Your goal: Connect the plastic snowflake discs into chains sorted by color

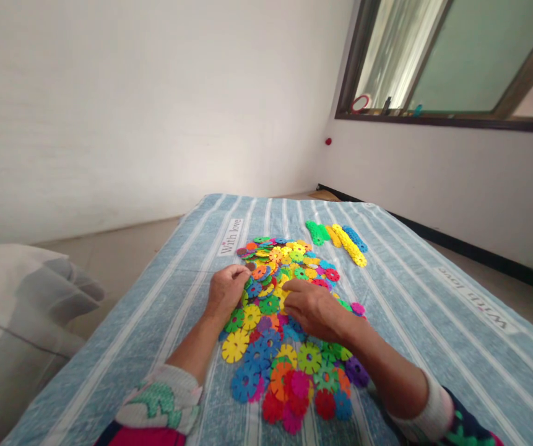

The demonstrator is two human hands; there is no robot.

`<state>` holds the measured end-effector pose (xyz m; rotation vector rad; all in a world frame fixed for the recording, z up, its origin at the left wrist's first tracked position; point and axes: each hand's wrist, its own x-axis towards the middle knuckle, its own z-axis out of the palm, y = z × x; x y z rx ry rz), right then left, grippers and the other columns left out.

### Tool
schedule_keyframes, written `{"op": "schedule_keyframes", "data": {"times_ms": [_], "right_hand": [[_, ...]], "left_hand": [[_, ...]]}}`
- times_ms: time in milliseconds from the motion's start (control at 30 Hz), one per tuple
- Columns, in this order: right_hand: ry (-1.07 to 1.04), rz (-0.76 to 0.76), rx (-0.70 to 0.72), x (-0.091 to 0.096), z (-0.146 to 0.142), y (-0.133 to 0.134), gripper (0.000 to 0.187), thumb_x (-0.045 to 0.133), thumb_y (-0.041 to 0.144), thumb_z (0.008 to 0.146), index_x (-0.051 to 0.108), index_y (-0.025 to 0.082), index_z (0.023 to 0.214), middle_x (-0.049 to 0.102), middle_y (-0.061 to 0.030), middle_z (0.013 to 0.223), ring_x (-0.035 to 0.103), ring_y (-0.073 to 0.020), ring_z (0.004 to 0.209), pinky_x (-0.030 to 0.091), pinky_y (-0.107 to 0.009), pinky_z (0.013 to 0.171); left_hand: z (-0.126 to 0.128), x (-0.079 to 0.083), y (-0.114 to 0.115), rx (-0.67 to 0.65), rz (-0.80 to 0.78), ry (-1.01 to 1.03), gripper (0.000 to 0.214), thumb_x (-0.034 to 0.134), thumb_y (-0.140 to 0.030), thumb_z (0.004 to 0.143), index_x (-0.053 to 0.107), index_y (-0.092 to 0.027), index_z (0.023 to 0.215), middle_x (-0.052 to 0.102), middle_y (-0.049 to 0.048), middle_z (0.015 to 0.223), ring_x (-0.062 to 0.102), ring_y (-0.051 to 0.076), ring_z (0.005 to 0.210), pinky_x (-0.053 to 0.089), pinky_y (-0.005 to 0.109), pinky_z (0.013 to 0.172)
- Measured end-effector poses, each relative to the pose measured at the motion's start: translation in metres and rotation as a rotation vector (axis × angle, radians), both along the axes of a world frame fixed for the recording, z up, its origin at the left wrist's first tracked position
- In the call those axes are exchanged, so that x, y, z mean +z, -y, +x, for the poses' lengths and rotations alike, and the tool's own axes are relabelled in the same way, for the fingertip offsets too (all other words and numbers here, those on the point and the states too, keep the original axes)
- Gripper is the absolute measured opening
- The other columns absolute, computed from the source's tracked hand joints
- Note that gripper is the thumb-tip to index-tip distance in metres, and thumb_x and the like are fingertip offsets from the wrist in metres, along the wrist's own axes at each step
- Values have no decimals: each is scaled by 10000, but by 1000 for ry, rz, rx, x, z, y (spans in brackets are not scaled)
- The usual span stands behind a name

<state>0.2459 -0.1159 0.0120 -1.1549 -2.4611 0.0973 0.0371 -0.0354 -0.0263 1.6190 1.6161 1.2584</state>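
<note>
A heap of flat, flower-shaped plastic discs in many colours lies on a blue striped bedsheet. My left hand rests at the left edge of the heap with its fingers curled onto the discs; whether it grips one is hidden. My right hand lies over the middle of the heap, fingers bent and pointing left, touching a yellow disc. Beyond the heap, sorted rows of discs lie side by side: green, orange, yellow and blue.
A grey pillow sits at the left beside the bed. White walls stand behind and to the right. A dark-framed window with small items on its sill is at the upper right. Floor shows past the bed's far edge.
</note>
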Motion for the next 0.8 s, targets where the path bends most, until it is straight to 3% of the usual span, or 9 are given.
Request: {"op": "schedule_keyframes", "data": {"times_ms": [100, 233, 367, 467, 567, 800], "right_hand": [[-83, -17, -26, 1, 22, -16, 223, 526, 172, 900, 630, 182, 703, 658, -71, 1013, 619, -167, 939, 508, -292, 832], [-232, 50, -197, 0, 74, -53, 152, 585, 191, 854, 667, 177, 727, 663, -87, 1010, 630, -192, 947, 497, -333, 826], [-104, 70, -458, 2, 129, -99, 114, 622, 195, 812, 692, 177, 725, 669, -73, 929, 626, -202, 928, 470, -316, 824], [69, 40, -612, 5, 157, -127, 137, 598, 214, 836, 731, 180, 846, 675, -86, 1006, 623, -199, 930, 451, -286, 802], [208, -6, -638, 5, 171, -146, 193, 553, 200, 862, 738, 167, 904, 675, -95, 1034, 621, -193, 930, 434, -256, 763], [283, -64, -588, -4, 175, -171, 183, 559, 187, 855, 741, 193, 855, 675, -67, 1021, 609, -167, 887, 414, -232, 738]], "left_hand": [[0, 2, 1, 7, -5, -4, 233, 572, -400, 667, 700, -205, 664, 701, 12, 668, 636, 195, 683, 463, 281, 634], [1, 1, 1, 9, -10, 24, 230, 578, -397, 665, 707, -208, 675, 707, 14, 672, 643, 202, 696, 466, 278, 628], [1, -1, 0, 13, -19, 47, 232, 592, -401, 661, 711, -204, 690, 710, 18, 669, 645, 206, 693, 472, 279, 626], [0, -1, 0, 15, -28, 30, 224, 592, -396, 669, 714, -209, 687, 713, 14, 672, 645, 204, 692, 478, 283, 643], [0, 0, 1, 31, -25, 5, 199, 592, -383, 672, 706, -221, 660, 716, 6, 668, 638, 201, 673, 484, 289, 652], [1, 2, 4, 35, -37, -7, 206, 579, -388, 676, 711, -230, 668, 704, -3, 646, 631, 201, 647, 487, 290, 623]]}}
